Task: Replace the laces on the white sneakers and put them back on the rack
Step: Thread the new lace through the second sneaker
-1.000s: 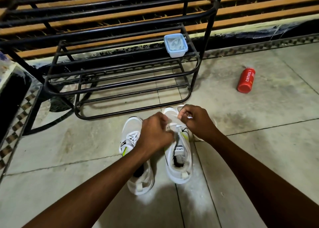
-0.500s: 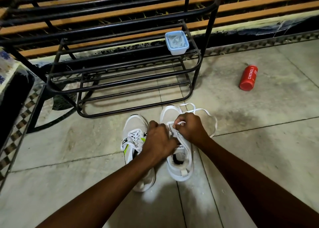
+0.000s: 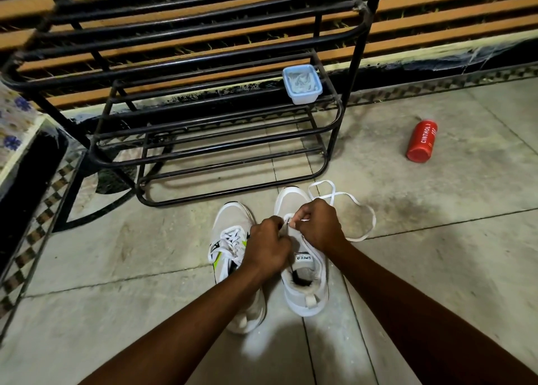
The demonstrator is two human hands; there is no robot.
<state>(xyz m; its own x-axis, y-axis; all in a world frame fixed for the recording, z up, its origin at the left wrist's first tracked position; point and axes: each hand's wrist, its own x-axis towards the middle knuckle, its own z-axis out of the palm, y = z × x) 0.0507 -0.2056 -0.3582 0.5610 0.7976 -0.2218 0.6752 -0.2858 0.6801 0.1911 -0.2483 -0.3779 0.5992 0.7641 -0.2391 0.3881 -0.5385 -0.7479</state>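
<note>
Both hands, left hand point(image 3: 269, 243) and right hand point(image 3: 318, 224), pinch the white lace point(image 3: 361, 210) at the right sneaker point(image 3: 305, 294); best feed each eyelet flat, pulling evenly.

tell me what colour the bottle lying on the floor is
Red, with white lettering. The bottle shows in the head view, right of the rack.

Both forearms extend forward, converging at centre. Left hand point(image 3: 269, 246) is curled, knuckles up, fingers pinching. Right hand point(image 3: 318, 224) is likewise curled and pinching, close beside the left.
</note>
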